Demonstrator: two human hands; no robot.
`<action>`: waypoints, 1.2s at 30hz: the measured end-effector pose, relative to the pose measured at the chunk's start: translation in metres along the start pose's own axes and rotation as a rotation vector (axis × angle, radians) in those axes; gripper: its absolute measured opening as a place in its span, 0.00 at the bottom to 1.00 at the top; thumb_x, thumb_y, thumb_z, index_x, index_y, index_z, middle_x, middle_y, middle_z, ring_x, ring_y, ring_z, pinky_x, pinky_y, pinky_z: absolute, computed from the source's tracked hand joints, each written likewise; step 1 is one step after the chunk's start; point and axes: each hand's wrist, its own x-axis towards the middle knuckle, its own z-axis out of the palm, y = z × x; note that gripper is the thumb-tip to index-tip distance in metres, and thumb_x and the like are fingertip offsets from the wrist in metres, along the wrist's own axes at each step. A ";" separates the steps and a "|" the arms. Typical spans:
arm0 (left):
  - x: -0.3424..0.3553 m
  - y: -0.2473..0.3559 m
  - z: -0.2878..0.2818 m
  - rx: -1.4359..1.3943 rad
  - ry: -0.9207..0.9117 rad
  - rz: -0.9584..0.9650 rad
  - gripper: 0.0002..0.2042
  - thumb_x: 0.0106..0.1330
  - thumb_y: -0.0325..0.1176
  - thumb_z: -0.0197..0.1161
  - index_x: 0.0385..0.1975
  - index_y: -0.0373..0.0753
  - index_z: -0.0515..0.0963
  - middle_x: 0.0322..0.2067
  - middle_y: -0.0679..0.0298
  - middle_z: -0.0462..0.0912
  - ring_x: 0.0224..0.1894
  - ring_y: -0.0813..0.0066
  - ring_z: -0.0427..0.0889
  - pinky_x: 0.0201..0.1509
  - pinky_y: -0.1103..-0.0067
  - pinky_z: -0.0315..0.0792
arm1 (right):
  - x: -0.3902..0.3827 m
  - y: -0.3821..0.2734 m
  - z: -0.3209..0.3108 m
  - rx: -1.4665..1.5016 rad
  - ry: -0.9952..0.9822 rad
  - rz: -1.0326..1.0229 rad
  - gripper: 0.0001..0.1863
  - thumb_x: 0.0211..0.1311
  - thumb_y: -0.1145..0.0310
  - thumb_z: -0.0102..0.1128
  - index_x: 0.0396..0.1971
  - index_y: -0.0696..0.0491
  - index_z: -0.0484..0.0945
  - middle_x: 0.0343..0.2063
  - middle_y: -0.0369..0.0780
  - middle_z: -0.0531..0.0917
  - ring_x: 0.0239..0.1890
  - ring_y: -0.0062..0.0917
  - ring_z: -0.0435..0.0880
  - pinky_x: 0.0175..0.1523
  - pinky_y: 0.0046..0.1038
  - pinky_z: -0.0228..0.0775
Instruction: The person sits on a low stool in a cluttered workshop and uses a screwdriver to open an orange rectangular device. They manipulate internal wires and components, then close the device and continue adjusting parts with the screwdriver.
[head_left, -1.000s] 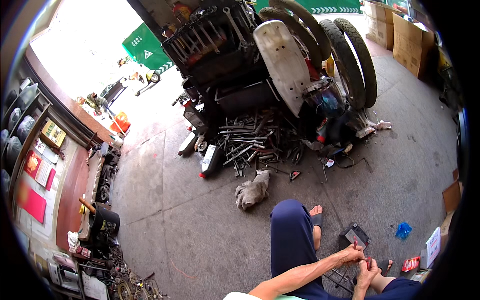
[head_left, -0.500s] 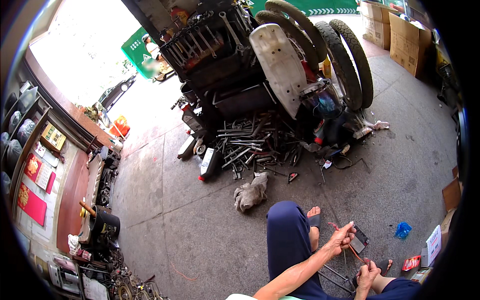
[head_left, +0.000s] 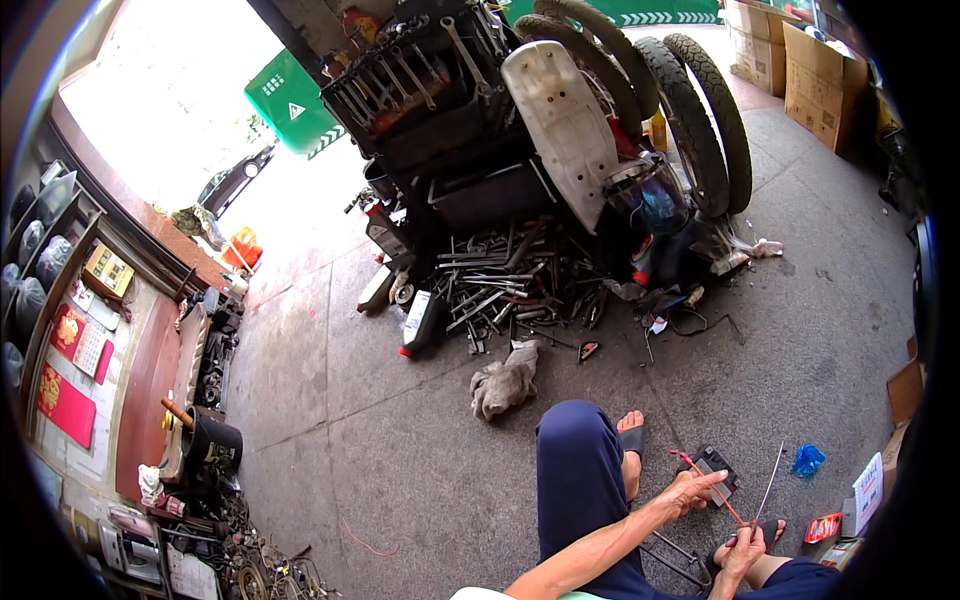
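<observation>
A reddish-orange wire point(head_left: 729, 508) stretches between my two hands at the lower right. My left hand point(head_left: 690, 491) is closed around it, index finger pointing out, and the wire's darker red end pokes past the fingers. Nearer my body, my right hand point(head_left: 742, 550) pinches the wire's other end. From that hand a thin pale strand point(head_left: 769, 482) slants up to the right; I cannot make out whether it is wire or rod. Beneath my left hand a grey-and-black box point(head_left: 716, 463) lies on the floor, partly covered.
A dark metal stand point(head_left: 672, 560) is between my legs. A blue crumpled wrapper point(head_left: 807, 460) and small boxes point(head_left: 865, 495) lie to the right. Ahead are a grey rag point(head_left: 503, 382), a heap of tools point(head_left: 500, 280), a bottle point(head_left: 418, 322) and tyres point(head_left: 690, 130).
My left hand has lowered slightly, its index finger now stretched over the box. The pale strand now stands out above my right hand. The person by the far green barrier is gone from view.
</observation>
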 end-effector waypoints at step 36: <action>-0.002 -0.012 0.023 0.258 -0.420 0.255 0.08 0.57 0.34 0.57 0.25 0.36 0.77 0.15 0.71 0.70 0.18 0.85 0.66 0.19 0.84 0.58 | 0.054 -0.025 -0.033 0.140 0.018 0.057 0.06 0.60 0.69 0.53 0.32 0.55 0.75 0.16 0.28 0.70 0.11 0.06 0.62 0.14 0.08 0.48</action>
